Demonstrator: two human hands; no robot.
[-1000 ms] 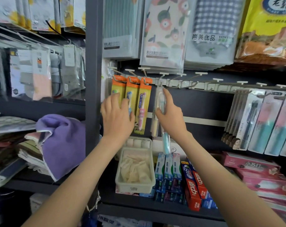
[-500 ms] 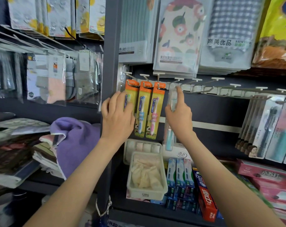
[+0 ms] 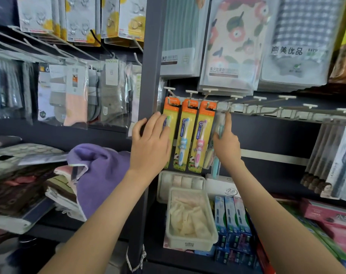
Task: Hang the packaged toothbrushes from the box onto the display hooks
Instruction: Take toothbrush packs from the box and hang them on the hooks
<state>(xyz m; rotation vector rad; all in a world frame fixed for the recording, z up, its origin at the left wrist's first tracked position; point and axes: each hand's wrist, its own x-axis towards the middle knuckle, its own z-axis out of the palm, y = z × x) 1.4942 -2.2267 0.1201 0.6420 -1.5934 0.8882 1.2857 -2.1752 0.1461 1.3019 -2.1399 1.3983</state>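
Right hand [image 3: 226,147] raised, fingers gripping clear toothbrush pack [image 3: 218,123] at hook rail [image 3: 267,112], left hand [image 3: 150,147] fingers straight, dark shelving [image 3: 152,56]

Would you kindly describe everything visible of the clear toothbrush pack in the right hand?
The clear toothbrush pack is a transparent sleeve with teal and cream handles inside. It is upright, right of the orange-carded packs, its top at a display hook. The right hand grips it, forefinger raised along it. Whether it is hooked is unclear.

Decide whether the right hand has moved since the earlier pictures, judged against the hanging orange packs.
Yes, slightly. The right hand, holding a clear toothbrush pack, has edged left and up, closer to the orange packs and the hook rail.
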